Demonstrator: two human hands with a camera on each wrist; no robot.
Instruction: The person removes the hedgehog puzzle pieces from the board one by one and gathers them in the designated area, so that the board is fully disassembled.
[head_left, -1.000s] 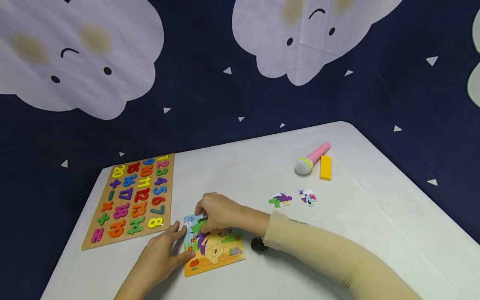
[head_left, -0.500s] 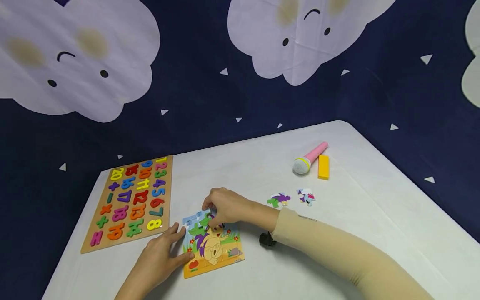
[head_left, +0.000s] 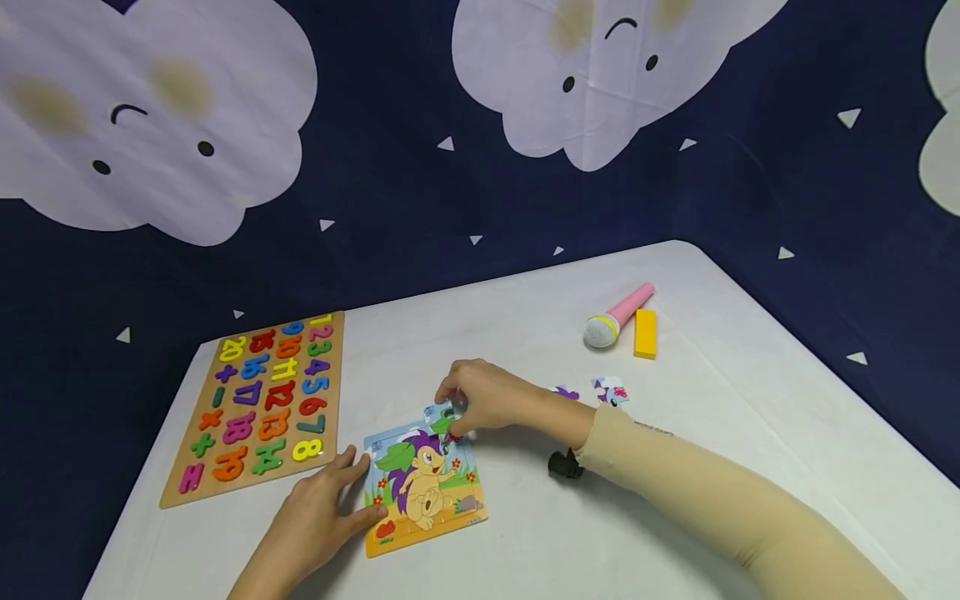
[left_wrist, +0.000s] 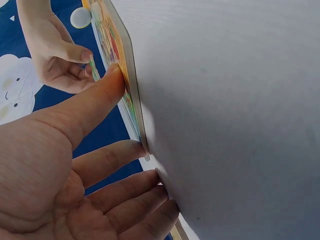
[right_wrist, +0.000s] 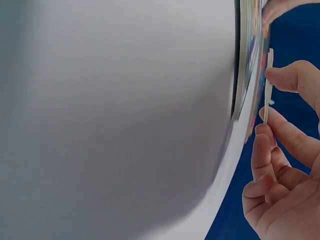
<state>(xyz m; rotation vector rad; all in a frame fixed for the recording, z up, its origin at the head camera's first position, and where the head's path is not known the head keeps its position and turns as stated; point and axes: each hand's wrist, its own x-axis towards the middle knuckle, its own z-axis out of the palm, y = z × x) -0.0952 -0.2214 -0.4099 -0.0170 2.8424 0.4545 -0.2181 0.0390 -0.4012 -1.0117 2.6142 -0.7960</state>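
Observation:
A hedgehog jigsaw puzzle (head_left: 431, 500) in a flat tray lies on the white table. My left hand (head_left: 318, 504) steadies its left side: the thumb (left_wrist: 102, 95) presses on the face, and the fairly straight fingers stay by the edge. Over the puzzle's far right corner, my right hand (head_left: 491, 398) pinches a puzzle piece (head_left: 438, 417) with green and light blue on it. The right wrist view shows that puzzle piece (right_wrist: 268, 92) edge-on between thumb and fingertips, raised off the tray. Two loose pieces lie beyond the right wrist, a purple one (head_left: 566, 392) partly hidden and a light blue one (head_left: 611, 389).
A wooden number board (head_left: 258, 400) with coloured numerals lies at the left. Toward the back right are a pink toy microphone (head_left: 621, 317) and a yellow block (head_left: 645, 333). A small black object (head_left: 566, 464) shows beneath the right wrist. A dark blue cloud-patterned cloth (head_left: 390, 167) hangs behind.
My right hand has lifted the green and blue piece from the puzzle's upper part and moved right with it, uncovering the hedgehog's head. The left hand has stayed in place.

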